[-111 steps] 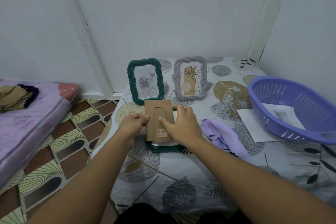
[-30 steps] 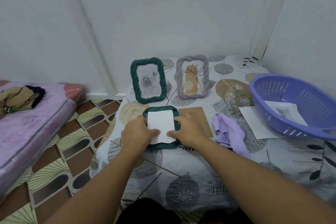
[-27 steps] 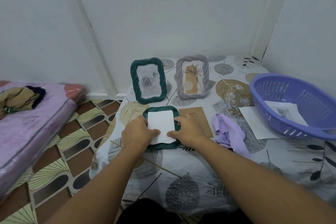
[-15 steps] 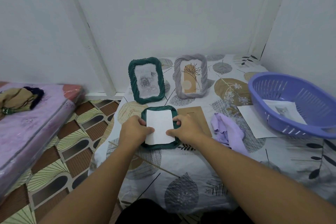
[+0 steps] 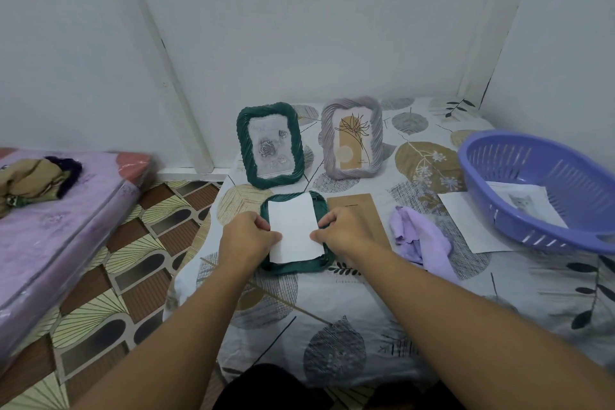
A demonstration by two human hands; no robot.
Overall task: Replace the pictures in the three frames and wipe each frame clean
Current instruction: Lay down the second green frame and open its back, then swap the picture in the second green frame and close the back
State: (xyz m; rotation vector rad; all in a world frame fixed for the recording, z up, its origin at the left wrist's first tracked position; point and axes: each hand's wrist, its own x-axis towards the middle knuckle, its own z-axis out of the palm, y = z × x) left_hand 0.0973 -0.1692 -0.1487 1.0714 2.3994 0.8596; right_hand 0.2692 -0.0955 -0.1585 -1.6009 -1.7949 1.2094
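Head view, lower centre: left hand [image 5: 248,238] and right hand [image 5: 344,233] pinch the side edges of the white picture [image 5: 293,226], its long axis running away from the person, atop the face-down green frame [image 5: 293,266]; two standing frames lie beyond.

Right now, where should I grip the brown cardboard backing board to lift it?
Probably the brown cardboard backing board's far short edge, coming from above. It lies flat on the tablecloth; the right hand covers its near left part, and the lilac cloth crowds its right.
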